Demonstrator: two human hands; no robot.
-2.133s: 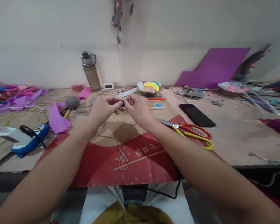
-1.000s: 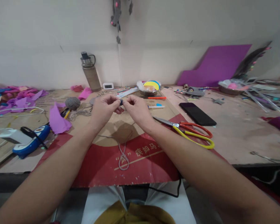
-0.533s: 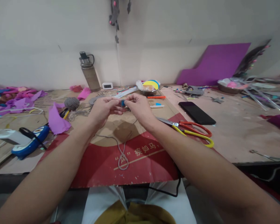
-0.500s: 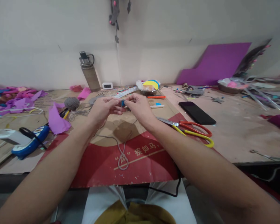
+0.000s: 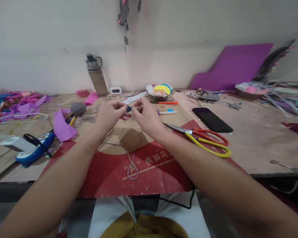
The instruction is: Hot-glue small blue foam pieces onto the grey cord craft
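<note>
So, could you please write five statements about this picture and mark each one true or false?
1. The left hand holds a small dark blue piece. True.

2. The right hand is far from that piece. False: the right hand is right next to it.

3. The phone lies farther from the person than the handles of the scissors. True.

4. The scissors are shut, with their handles drawn together in a fist. False: the scissors lie on the work surface, in nobody's grasp.

5. The bottle stands to the right of the white clock. False: the bottle stands to the left of the white clock.
</note>
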